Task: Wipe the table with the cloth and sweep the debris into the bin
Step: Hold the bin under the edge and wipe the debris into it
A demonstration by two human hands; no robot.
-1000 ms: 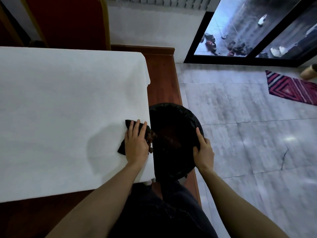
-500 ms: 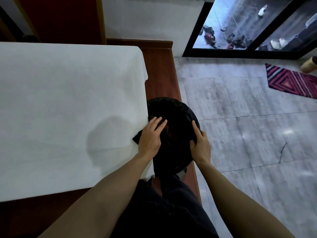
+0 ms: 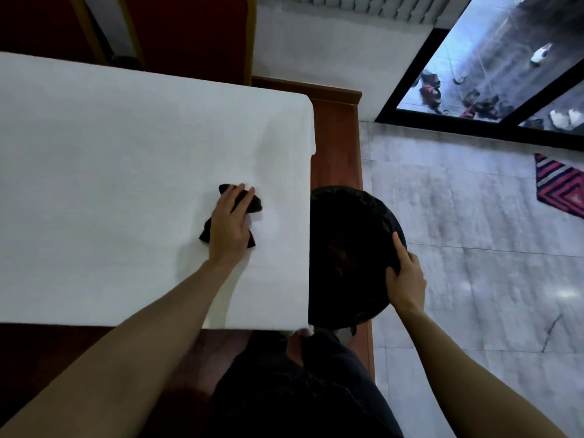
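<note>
Dark cloth, bunched, lies flat on the white table covering, in from the right-hand edge and near the front half of the top. My left hand presses down on it, fingers straight and together, palm over the middle of the wad; corners of fabric stick out at the fingertips and at both sides of the wrist. No grip here, only downward pressure.

Bin, round and lined in black, stands on the floor just beside the table's right edge, its rim tucked against the hanging covering. My right hand holds the far rim, fingers curled over the liner, thumb inside. Contents too dark to make out.

No debris visible on the covering around the cloth; crumbs could be hidden under it, cannot tell.

Step in hand, as I judge it: a wiping stroke toward the bin.

Notes for doing it well:
- Keep the palm flat and the pressure even, so the wad stays broad and does not roll over what it pushes.
- Stroke straight toward the right edge, aimed at the bin's opening.
- Covering looks loose; hard drag may ruck it toward the edge. Lighter pressure, slower stroke.
- Hold the rim hard against the table side, leaving no gap.
- Risk: bits falling on the wooden floor strip beside the bin.
</note>
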